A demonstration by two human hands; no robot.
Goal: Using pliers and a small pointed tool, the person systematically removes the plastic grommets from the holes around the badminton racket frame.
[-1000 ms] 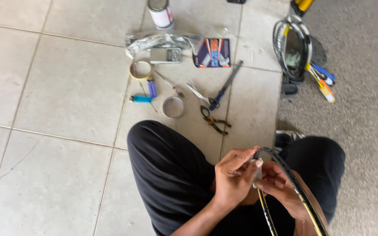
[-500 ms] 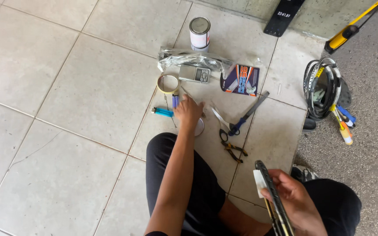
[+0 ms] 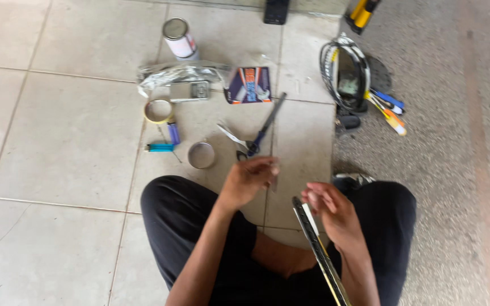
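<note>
Currently, left hand pinches a small tool above the pliers; right hand steadies the racket frame, fingers loosely curled.

I see a pale tiled floor w/ grey grout lines; rough concrete strip to the right. On the tiles: a can, crumpled foil wrap w/ a small grey device on it, printed packet, tape roll, purple lighter, blue lighter, round tin lid, scissors. Racket heads straddle the tile edge, coloured handles on the concrete.
</note>
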